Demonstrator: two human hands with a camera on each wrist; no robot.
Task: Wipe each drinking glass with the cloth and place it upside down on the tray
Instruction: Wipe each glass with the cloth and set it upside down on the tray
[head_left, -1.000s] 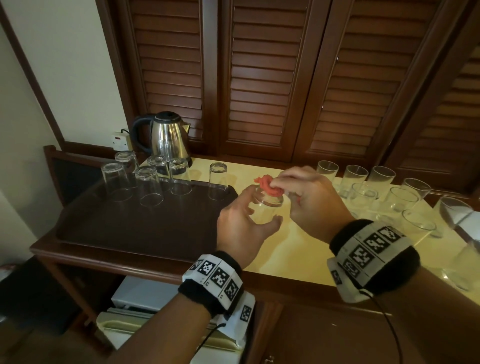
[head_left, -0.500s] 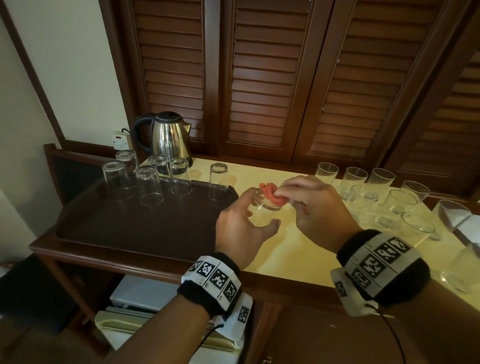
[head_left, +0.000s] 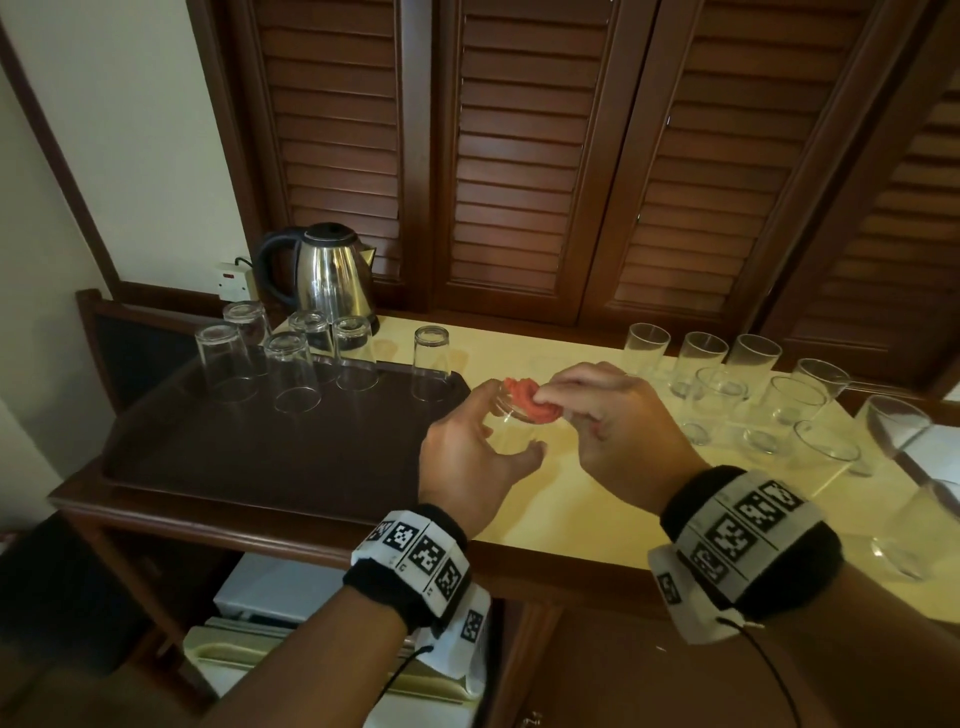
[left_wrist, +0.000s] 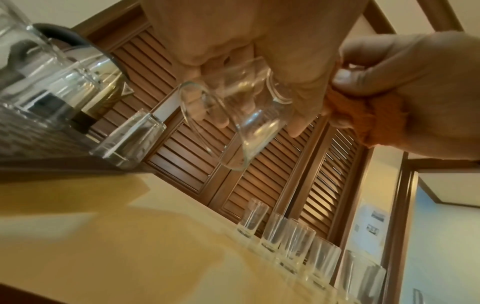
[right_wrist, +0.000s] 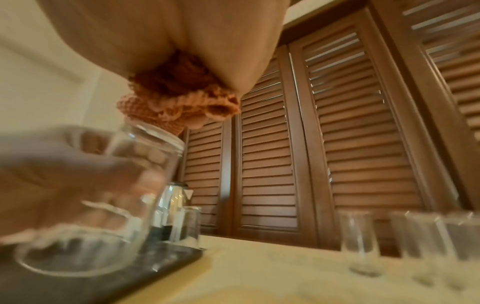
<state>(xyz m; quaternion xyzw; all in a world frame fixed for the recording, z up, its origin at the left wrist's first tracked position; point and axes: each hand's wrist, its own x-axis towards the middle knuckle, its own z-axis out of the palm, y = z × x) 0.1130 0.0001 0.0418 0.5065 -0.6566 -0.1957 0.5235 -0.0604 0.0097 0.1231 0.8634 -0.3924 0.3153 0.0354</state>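
While the left hand (head_left: 470, 457) is gripping the glass (head_left: 511, 431) mouth-down at frame centre, the right hand (head_left: 618, 421) is pinching the cloth (head_left: 530, 397) against its upturned base; the tray (head_left: 249, 457) is lying immediately left.

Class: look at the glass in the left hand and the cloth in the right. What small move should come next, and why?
Probably carry the glass left and set it mouth-down on the tray. The left hand already holds it inverted, the right hand rubs the cloth on its upturned base, and bare tray lies beside it.
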